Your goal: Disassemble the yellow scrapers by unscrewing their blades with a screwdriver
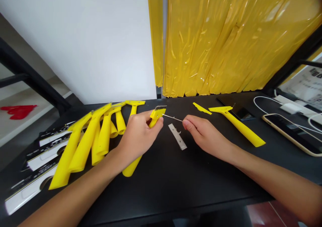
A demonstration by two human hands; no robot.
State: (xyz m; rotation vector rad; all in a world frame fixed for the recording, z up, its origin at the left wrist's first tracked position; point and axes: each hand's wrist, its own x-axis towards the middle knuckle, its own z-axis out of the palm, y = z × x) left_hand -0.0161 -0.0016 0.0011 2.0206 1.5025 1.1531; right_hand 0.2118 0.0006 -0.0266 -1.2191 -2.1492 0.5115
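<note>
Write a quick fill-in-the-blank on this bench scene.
The yellow scraper is held by the ____ hand.
The right hand pinches a thin metal pin whose tip points toward the ____.
A loose metal blade lies flat on the ____ tabletop.

Missing words: left; scraper; black.

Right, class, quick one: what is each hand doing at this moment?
Left hand: closed, holding a yellow plastic scraper.
Right hand: closed in a pinch, holding a thin metal wire.

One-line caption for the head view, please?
Left hand grips a yellow plastic scraper; right hand pinches a thin metal pin at its head.
</note>
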